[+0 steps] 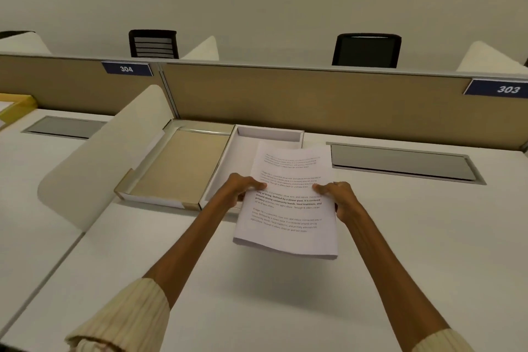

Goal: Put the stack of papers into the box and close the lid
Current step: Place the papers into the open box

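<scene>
A stack of printed white papers (pixel 288 208) hangs in the air above the desk, held by both sides. My left hand (pixel 238 190) grips its left edge and my right hand (pixel 340 198) grips its right edge. The stack's far end overlaps the open white box (pixel 271 134), which lies at the back of the desk against the partition. The box's lid (pixel 177 168) lies flipped open flat to the left of the box, its tan inner face up. Most of the box's floor is hidden behind the papers.
A curved cream divider (pixel 100 157) stands left of the lid. A tan partition (pixel 314 97) runs along the desk's back. A grey cable hatch (pixel 400 163) sits to the right of the box, another (pixel 63 127) on the neighbouring desk. A yellow-edged item (pixel 14 108) lies far left.
</scene>
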